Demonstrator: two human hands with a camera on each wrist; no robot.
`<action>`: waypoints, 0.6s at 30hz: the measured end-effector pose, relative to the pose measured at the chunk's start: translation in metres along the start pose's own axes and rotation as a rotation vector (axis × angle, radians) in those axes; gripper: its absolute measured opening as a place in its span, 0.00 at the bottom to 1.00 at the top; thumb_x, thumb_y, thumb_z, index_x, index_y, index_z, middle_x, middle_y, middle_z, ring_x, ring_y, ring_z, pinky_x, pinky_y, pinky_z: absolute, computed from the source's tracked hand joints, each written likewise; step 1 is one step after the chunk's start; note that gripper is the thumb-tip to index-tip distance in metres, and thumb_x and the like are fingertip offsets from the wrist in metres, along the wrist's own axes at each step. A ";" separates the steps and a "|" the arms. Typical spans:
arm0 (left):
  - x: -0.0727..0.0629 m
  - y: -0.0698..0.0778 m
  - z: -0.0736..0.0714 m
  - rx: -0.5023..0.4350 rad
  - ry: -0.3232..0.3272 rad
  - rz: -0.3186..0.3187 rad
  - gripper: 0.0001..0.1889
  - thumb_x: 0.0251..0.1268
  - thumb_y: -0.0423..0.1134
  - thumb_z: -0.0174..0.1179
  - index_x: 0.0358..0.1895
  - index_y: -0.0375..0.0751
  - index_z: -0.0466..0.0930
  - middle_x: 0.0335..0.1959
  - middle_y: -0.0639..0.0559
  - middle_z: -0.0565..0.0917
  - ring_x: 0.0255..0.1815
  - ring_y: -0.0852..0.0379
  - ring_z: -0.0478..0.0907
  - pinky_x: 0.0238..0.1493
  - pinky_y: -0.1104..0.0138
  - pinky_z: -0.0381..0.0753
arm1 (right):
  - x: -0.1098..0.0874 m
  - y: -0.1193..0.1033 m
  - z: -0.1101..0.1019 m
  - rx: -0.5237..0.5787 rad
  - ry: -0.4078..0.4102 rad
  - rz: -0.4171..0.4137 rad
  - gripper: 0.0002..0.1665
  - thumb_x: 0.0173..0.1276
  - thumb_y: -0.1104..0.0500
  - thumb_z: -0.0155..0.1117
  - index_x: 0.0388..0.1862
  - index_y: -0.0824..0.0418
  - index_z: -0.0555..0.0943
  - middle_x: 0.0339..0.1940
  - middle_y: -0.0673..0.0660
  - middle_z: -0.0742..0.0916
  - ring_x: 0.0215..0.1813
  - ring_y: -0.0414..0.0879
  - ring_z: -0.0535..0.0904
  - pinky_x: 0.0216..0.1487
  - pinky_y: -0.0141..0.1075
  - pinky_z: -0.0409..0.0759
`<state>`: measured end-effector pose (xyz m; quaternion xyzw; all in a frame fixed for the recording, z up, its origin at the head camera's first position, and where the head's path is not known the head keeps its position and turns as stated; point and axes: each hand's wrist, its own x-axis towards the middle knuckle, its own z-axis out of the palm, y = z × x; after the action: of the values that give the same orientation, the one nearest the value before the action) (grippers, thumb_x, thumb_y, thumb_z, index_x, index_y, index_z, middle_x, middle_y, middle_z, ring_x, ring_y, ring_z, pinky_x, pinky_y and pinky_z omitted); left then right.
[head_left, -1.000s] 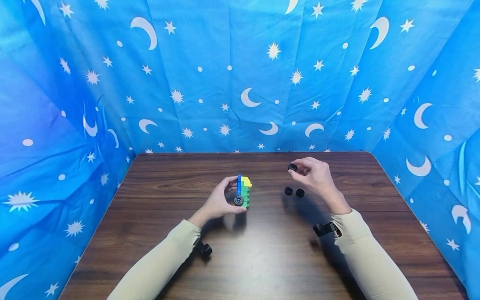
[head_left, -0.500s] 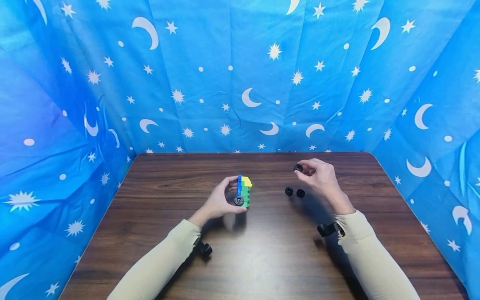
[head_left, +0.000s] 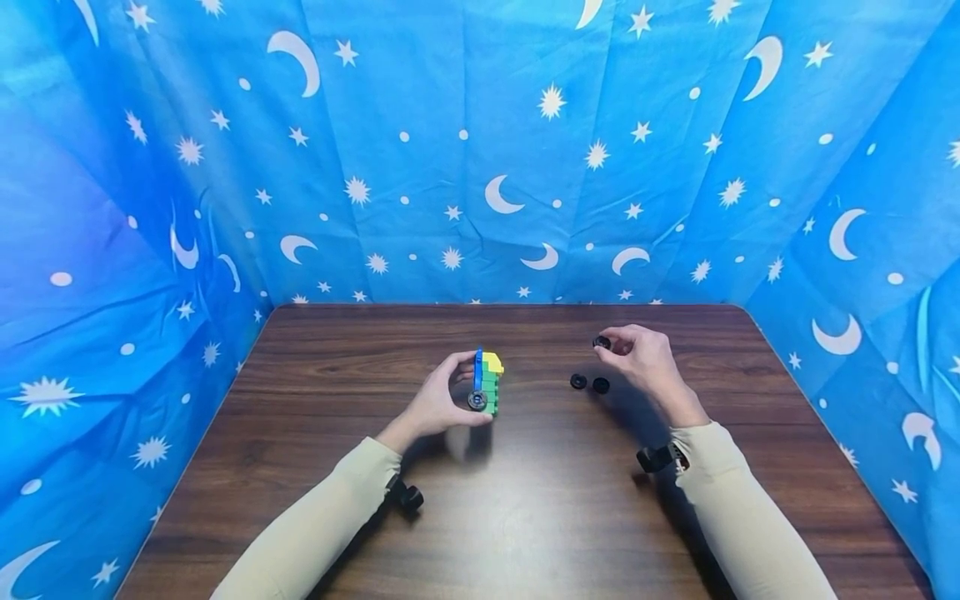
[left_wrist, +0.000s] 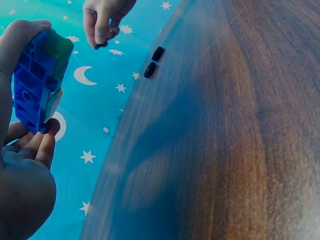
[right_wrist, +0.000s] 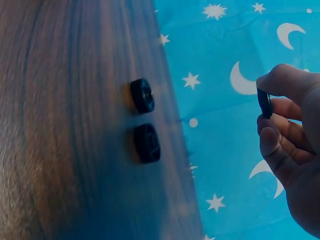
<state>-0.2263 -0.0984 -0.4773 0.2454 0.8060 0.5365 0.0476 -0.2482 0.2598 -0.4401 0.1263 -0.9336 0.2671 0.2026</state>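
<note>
My left hand (head_left: 435, 404) grips a toy brick car (head_left: 489, 385) between thumb and fingers, above the table. The car has a blue base (left_wrist: 34, 82), green bricks and a yellow piece at its far end. It is held on end, with a black wheel (head_left: 477, 401) on the side near the thumb. To the right, my right hand (head_left: 643, 358) pinches a loose black wheel (right_wrist: 264, 102) between thumb and fingertips, raised over the back of the table. Two more black wheels (head_left: 577, 382) (right_wrist: 146, 143) rest side by side on the wood, below that hand.
The brown wood-grain table (head_left: 495, 533) ends at a blue curtain (head_left: 420, 167) printed with moons and stars, which also hangs at both sides. Each wrist carries a small black camera (head_left: 655, 458) on a strap.
My right hand has drawn back a little to the right and slightly down, still pinching its wheel. The left hand and the toy car have stayed where they were.
</note>
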 end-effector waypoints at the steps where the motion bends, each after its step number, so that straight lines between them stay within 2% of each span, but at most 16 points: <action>1: 0.000 0.000 0.000 -0.001 -0.002 -0.001 0.50 0.39 0.43 0.80 0.70 0.48 0.62 0.59 0.51 0.76 0.63 0.52 0.74 0.66 0.59 0.73 | -0.001 0.002 0.001 -0.006 -0.013 0.010 0.13 0.58 0.55 0.72 0.39 0.61 0.87 0.27 0.56 0.86 0.29 0.48 0.80 0.31 0.39 0.75; 12: -0.001 -0.001 0.002 -0.009 -0.007 -0.006 0.50 0.40 0.43 0.80 0.70 0.48 0.61 0.59 0.51 0.75 0.64 0.52 0.73 0.67 0.60 0.72 | -0.006 0.022 0.010 -0.051 -0.145 0.088 0.17 0.61 0.53 0.70 0.43 0.63 0.87 0.38 0.62 0.88 0.37 0.53 0.84 0.37 0.46 0.80; 18: 0.001 0.001 0.001 -0.023 -0.009 0.007 0.50 0.40 0.42 0.80 0.70 0.49 0.61 0.60 0.51 0.75 0.64 0.52 0.73 0.67 0.60 0.71 | -0.007 0.029 0.009 -0.044 -0.204 0.153 0.19 0.62 0.51 0.69 0.46 0.63 0.87 0.41 0.64 0.88 0.40 0.55 0.84 0.36 0.46 0.81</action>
<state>-0.2261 -0.0968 -0.4766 0.2498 0.7986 0.5450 0.0523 -0.2548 0.2794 -0.4631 0.0767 -0.9619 0.2472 0.0883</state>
